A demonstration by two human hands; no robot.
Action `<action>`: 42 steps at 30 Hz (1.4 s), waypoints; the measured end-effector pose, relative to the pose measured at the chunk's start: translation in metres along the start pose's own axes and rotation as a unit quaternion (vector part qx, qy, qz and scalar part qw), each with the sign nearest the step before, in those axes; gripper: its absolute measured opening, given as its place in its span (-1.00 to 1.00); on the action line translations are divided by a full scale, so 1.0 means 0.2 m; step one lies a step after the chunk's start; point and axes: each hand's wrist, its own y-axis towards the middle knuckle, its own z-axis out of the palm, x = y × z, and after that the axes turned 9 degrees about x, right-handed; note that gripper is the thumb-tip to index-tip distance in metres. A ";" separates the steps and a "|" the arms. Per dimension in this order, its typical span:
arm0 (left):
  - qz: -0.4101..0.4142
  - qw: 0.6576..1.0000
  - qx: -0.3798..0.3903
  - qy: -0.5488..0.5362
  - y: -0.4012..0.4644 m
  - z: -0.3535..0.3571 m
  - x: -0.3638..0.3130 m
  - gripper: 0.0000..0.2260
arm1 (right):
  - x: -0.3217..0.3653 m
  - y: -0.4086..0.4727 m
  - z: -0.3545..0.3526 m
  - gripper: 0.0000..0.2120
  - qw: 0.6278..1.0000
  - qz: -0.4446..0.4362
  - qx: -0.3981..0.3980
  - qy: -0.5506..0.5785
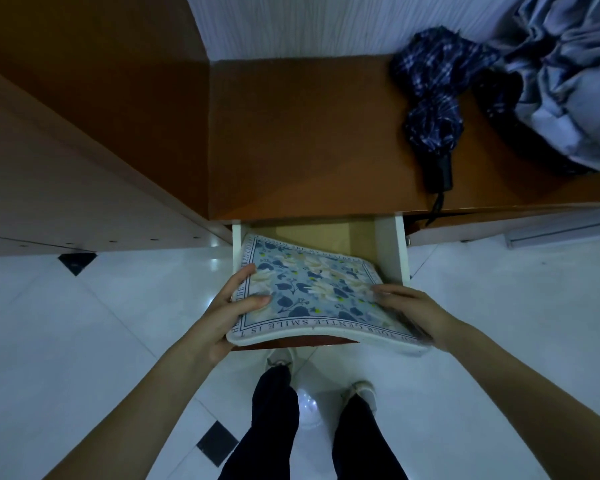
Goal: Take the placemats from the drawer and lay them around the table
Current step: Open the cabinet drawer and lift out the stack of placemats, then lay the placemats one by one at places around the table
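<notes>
While the drawer [388, 244] stands open, your left hand [222, 317] and right hand [409, 308] each grip a side of the floral placemats [312, 292], thumbs on top.

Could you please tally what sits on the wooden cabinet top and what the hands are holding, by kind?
Umbrella: 1
Grey garment: 1
Placemat stack, held by left hand and right hand: 1
Total: 3

The placemat [312, 292] border reads, upside down, "GENTLE SMILE IS"; the rest is unclear.
</notes>
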 end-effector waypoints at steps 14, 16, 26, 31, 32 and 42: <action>0.031 0.965 -0.045 0.255 -0.18 0.03 0.08 -0.30 | -0.06 -0.13 0.00 -0.41 0.995 -0.033 0.046 0.083; 0.047 0.960 -0.063 0.269 -0.26 0.09 0.11 -0.27 | -0.05 -0.24 0.00 -0.39 0.995 -0.075 0.020 0.067; 0.184 0.934 -0.135 0.274 -1.07 0.66 0.08 -0.26 | 0.14 -1.20 0.02 -0.40 0.962 -0.271 0.010 -0.044; 0.254 0.918 -0.172 0.251 -1.58 0.90 0.09 -0.26 | 0.26 -1.70 0.06 -0.38 0.937 -0.335 0.032 -0.089; 0.268 0.915 -0.178 0.242 -1.67 0.94 0.10 -0.26 | 0.28 -1.79 0.08 -0.38 0.932 -0.346 0.036 -0.100; 0.366 0.868 -0.295 0.159 -2.55 1.04 0.32 -0.24 | 0.39 -2.37 0.51 -0.36 0.892 -0.399 0.143 -0.155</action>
